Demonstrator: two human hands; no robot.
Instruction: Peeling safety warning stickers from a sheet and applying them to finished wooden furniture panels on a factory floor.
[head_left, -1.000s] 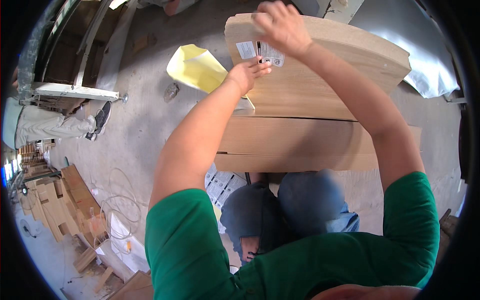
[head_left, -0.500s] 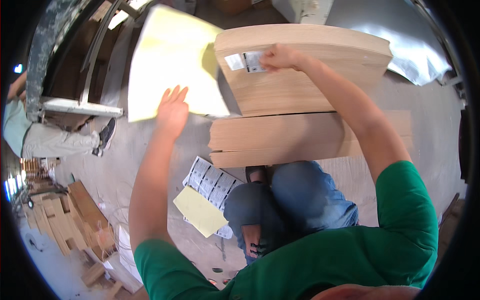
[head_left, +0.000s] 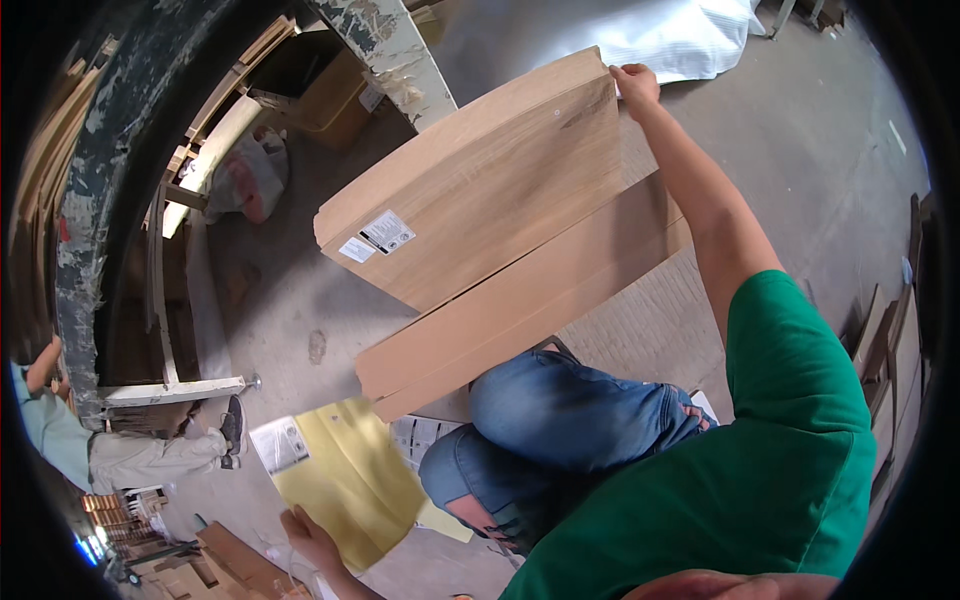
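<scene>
My left hand (head_left: 316, 543) is low at the left, its fingers closed on the near edge of a yellow sheet (head_left: 352, 478) that bears a white printed label (head_left: 281, 445) at its far left corner. Beyond my knees stands a long brown box-like piece with a wood-grain face (head_left: 500, 190). Two white stickers, one larger (head_left: 388, 232) and one small (head_left: 356, 249), sit near its left end. At its far right upper corner my right hand (head_left: 637, 86) pinches the edge with bent fingers.
A cardboard strip (head_left: 520, 310) lies along the near side of the wood-grain piece. Printed sheets (head_left: 418, 434) are partly hidden beside my knee. A chipped metal post (head_left: 395, 60), silvery sheeting (head_left: 620, 40) and another person's legs (head_left: 160, 458) are around the area.
My left hand has brought the yellow sheet from the far left down near my knees. My right hand has left the stickers for the piece's far right corner. The view has turned.
</scene>
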